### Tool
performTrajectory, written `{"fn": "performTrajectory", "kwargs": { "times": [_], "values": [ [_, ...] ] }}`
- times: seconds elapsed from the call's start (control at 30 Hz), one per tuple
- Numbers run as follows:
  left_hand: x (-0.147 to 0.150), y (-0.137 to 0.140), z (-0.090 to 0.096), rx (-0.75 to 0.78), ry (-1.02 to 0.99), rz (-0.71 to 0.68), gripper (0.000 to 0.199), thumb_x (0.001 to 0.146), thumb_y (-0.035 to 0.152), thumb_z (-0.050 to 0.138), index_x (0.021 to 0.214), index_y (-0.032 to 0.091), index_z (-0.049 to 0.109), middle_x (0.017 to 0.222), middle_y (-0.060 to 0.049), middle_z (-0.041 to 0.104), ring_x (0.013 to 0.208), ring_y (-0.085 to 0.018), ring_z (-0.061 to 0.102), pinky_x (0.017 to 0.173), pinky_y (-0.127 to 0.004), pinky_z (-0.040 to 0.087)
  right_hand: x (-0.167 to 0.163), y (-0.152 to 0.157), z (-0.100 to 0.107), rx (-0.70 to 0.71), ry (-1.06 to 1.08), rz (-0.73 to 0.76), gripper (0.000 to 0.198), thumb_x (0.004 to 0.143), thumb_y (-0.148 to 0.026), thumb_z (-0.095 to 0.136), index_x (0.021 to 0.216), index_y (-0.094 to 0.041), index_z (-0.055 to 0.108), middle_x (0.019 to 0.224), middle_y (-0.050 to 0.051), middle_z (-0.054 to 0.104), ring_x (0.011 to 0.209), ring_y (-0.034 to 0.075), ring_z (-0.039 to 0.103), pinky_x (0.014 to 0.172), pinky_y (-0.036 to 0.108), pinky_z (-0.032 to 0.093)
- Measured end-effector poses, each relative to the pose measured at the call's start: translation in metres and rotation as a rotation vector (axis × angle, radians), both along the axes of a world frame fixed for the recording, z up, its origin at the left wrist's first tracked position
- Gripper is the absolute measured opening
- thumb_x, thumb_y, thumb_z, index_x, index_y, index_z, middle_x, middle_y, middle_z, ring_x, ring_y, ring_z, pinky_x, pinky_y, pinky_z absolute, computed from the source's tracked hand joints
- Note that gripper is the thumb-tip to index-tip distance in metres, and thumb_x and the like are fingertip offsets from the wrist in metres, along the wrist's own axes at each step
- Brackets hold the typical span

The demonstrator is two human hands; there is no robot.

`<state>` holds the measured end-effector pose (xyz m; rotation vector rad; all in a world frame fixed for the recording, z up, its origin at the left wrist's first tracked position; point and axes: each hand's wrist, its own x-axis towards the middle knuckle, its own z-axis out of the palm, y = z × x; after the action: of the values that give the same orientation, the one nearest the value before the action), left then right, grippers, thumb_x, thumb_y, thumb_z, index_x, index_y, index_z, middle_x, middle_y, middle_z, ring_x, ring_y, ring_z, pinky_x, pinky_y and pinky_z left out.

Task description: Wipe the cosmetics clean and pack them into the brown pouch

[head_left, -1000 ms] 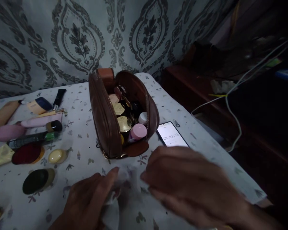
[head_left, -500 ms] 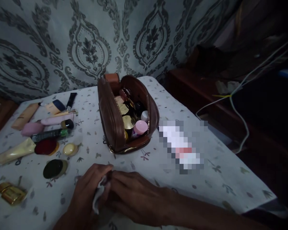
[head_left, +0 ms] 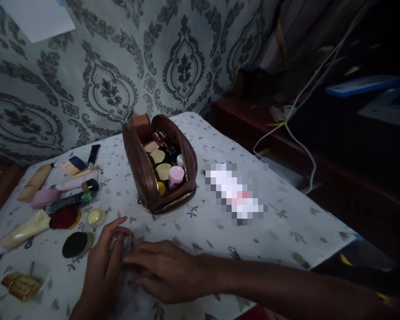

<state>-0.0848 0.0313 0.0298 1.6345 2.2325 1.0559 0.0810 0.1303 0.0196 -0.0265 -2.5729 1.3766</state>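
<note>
My left hand (head_left: 106, 260) is low in the view, its fingers bent around a pale, crumpled tissue-like piece (head_left: 114, 240). Most of that piece is covered by the fingers. From the right, my right hand (head_left: 173, 269) reaches in, its fingertips pressed together close against the left fingers. Whatever lies between those fingertips is hidden and blurred. Beyond both hands stands a brown cosmetic bag (head_left: 138, 173), unzipped, with jars, compacts and a pink-lidded jar (head_left: 176, 175) inside. Just left of my left hand lie a dark round compact (head_left: 75, 244) and a small cream-coloured jar (head_left: 96, 217).
Tubes, a dark red compact (head_left: 65, 218), a green-capped tube (head_left: 68, 203) and a pink tube (head_left: 75, 181) lie at the left. A gold bottle (head_left: 22, 286) is at the lower left. A pixelated object (head_left: 235, 191) lies right of the bag. Cables (head_left: 300, 146) hang beyond the table's right edge.
The view has shifted, so the bag and hands appear further left. My left fingers are more raised, and less of the pale piece shows. My right fingers have straightened somewhat.
</note>
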Motion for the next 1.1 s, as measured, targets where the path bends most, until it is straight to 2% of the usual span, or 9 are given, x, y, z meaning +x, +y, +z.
{"fn": "performTrajectory", "kwargs": {
  "times": [0.1, 0.23, 0.4, 0.57, 0.77, 0.97, 1.1],
  "values": [
    [0.000, -0.001, -0.006, -0.010, 0.012, 0.007, 0.031, 0.095, 0.038, 0.042, 0.110, 0.018, 0.059, 0.082, -0.002, 0.072, 0.073, -0.016, 0.070, 0.066, -0.025, 0.056, 0.002, -0.002, -0.017, 0.024, 0.086, -0.036, 0.035, 0.094, -0.021, 0.051, 0.127, -0.014, 0.057, 0.119, 0.010, 0.067, 0.109, 0.017, 0.063, 0.093, 0.027, 0.051],
    [0.003, -0.002, -0.014, -0.104, -0.058, 0.055, 0.036, 0.095, 0.046, 0.040, 0.110, 0.019, 0.059, 0.063, 0.003, 0.062, 0.056, -0.015, 0.062, 0.052, -0.022, 0.050, 0.003, -0.005, -0.031, 0.034, 0.188, -0.084, 0.029, 0.094, -0.018, 0.049, 0.119, -0.014, 0.061, 0.111, 0.009, 0.070, 0.099, 0.015, 0.065, 0.085, 0.025, 0.052],
    [0.008, -0.001, -0.013, -0.167, -0.105, 0.089, 0.044, 0.094, 0.054, 0.040, 0.110, 0.018, 0.058, 0.050, 0.007, 0.045, 0.043, -0.013, 0.048, 0.042, -0.021, 0.038, 0.004, -0.005, -0.031, 0.061, 0.206, -0.093, 0.027, 0.094, -0.018, 0.050, 0.117, -0.015, 0.062, 0.108, 0.007, 0.070, 0.094, 0.015, 0.065, 0.081, 0.025, 0.052],
    [0.014, 0.002, -0.005, -0.121, -0.157, 0.096, 0.043, 0.096, 0.054, 0.036, 0.103, 0.018, 0.058, 0.052, 0.006, 0.046, 0.045, -0.012, 0.047, 0.044, -0.020, 0.037, 0.005, -0.005, -0.031, 0.050, 0.223, -0.079, 0.023, 0.092, -0.016, 0.052, 0.110, -0.014, 0.064, 0.104, 0.008, 0.071, 0.093, 0.015, 0.065, 0.081, 0.025, 0.051],
    [0.016, -0.002, -0.006, -0.063, -0.272, 0.047, 0.047, 0.099, 0.054, 0.027, 0.094, 0.018, 0.057, 0.054, 0.006, 0.040, 0.049, -0.013, 0.044, 0.049, -0.023, 0.034, 0.002, -0.006, -0.032, -0.057, 0.268, -0.104, 0.025, 0.094, -0.016, 0.048, 0.111, -0.015, 0.065, 0.102, 0.009, 0.071, 0.093, 0.017, 0.066, 0.084, 0.027, 0.052],
    [0.007, -0.017, -0.009, -0.107, -0.056, 0.073, 0.039, 0.099, 0.043, 0.030, 0.083, 0.020, 0.056, 0.058, 0.004, 0.045, 0.055, -0.014, 0.048, 0.059, -0.026, 0.034, -0.004, -0.006, -0.031, -0.137, 0.200, -0.129, 0.023, 0.092, -0.017, 0.049, 0.106, -0.017, 0.067, 0.093, 0.007, 0.071, 0.083, 0.016, 0.066, 0.077, 0.027, 0.051],
    [-0.005, -0.029, -0.008, -0.094, 0.030, 0.126, 0.030, 0.098, 0.038, 0.033, 0.089, 0.021, 0.056, 0.064, 0.003, 0.053, 0.058, -0.015, 0.054, 0.062, -0.026, 0.037, -0.006, -0.006, -0.029, -0.111, 0.090, -0.140, 0.025, 0.090, -0.017, 0.049, 0.106, -0.018, 0.068, 0.093, 0.007, 0.070, 0.080, 0.016, 0.065, 0.074, 0.028, 0.050]
  ]
}}
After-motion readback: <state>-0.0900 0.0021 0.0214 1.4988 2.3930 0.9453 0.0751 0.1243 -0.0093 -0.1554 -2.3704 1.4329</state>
